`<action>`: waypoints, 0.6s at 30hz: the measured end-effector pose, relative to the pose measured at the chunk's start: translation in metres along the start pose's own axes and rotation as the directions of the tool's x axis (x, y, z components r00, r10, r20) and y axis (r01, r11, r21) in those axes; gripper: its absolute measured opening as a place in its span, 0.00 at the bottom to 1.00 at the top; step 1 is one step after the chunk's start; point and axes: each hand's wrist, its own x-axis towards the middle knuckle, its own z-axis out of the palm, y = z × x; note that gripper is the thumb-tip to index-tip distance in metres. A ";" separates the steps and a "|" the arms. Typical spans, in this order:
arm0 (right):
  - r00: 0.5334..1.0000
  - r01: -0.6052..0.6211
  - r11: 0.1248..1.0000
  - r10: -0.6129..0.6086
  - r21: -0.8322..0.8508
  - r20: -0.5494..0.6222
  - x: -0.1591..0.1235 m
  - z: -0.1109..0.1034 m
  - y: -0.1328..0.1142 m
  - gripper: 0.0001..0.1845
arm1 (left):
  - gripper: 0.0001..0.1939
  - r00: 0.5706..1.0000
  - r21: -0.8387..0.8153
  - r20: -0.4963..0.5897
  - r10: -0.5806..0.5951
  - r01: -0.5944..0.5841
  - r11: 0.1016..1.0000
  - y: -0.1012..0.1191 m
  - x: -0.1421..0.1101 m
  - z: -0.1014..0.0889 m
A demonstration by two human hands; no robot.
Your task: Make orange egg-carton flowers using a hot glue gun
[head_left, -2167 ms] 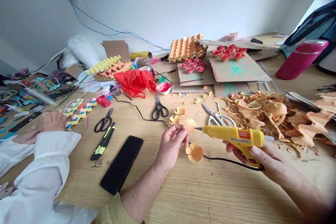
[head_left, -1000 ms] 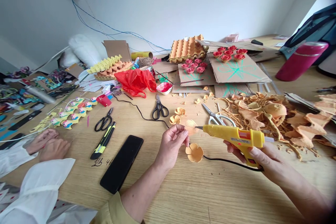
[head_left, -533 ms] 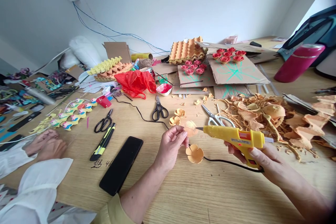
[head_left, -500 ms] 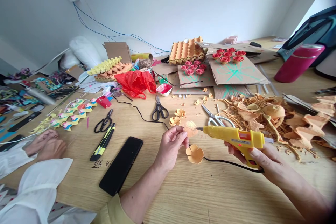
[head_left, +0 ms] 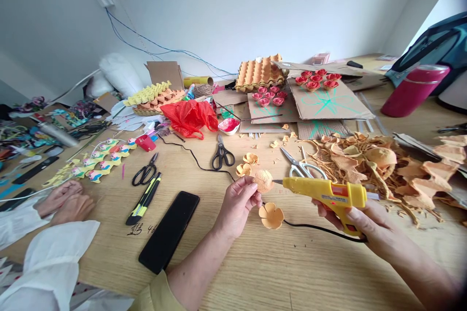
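Pinched between the thumb and fingers of my left hand [head_left: 239,204] is a small orange egg-carton cup [head_left: 263,181], its rounded side showing. My right hand [head_left: 365,218] is wrapped round the handle of a yellow hot glue gun [head_left: 324,190]. The gun's dark nozzle points left and is at the cup's right edge; whether it touches, I cannot tell. Just below lies an orange flower-shaped carton piece [head_left: 271,215] on the table. Two smaller yellow-orange cut cups [head_left: 250,159] sit behind my left hand. The glue gun's black cord runs left under the flower piece.
Silver scissors [head_left: 302,164] and a heap of carton scraps [head_left: 361,160] lie at right. Black scissors [head_left: 222,155], a utility knife [head_left: 144,199] and a phone [head_left: 170,232] are at left. Red paper flowers [head_left: 270,95] stand on cardboard behind. Another person's hands [head_left: 67,201] rest at far left.
The cup in my left hand has turned slightly, showing more of its rounded side. The glue gun stays almost in the same place; the whole view has shifted slightly.
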 end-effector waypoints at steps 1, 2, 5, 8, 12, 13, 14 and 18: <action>1.000 0.000 1.000 0.000 -0.004 0.000 0.000 0.001 -0.002 0.25 | 0.16 1.000 -0.006 -0.004 -0.008 0.008 1.000 0.000 0.000 0.000; 1.000 0.003 1.000 -0.003 -0.008 -0.002 0.000 0.001 -0.003 0.25 | 0.16 1.000 -0.008 -0.005 -0.014 0.014 1.000 0.000 0.000 0.000; 1.000 0.029 0.999 -0.029 -0.016 0.004 -0.001 0.003 -0.007 0.26 | 0.16 1.000 0.007 -0.002 -0.028 0.028 1.000 0.000 0.000 0.000; 0.999 0.039 0.999 -0.039 -0.018 0.034 0.000 0.003 -0.009 0.27 | 0.16 0.999 0.029 0.000 -0.038 0.038 0.999 0.000 -0.001 0.000; 0.998 0.044 0.999 -0.044 -0.012 0.038 0.001 0.002 -0.007 0.26 | 0.16 0.999 0.016 0.003 -0.038 0.038 0.999 0.000 -0.001 0.001; 0.998 0.045 0.999 -0.045 -0.010 0.031 0.002 0.002 -0.006 0.25 | 0.16 0.999 0.008 0.005 -0.037 0.037 0.999 0.001 -0.001 0.001; 0.999 0.042 0.999 -0.042 -0.008 0.030 0.002 0.001 -0.006 0.24 | 0.16 0.999 0.001 0.006 -0.038 0.038 0.999 0.001 -0.001 0.001; 0.999 0.022 1.000 -0.022 -0.010 0.038 0.001 0.001 -0.004 0.26 | 0.16 0.999 -0.008 0.001 -0.043 0.043 0.999 0.001 -0.001 0.001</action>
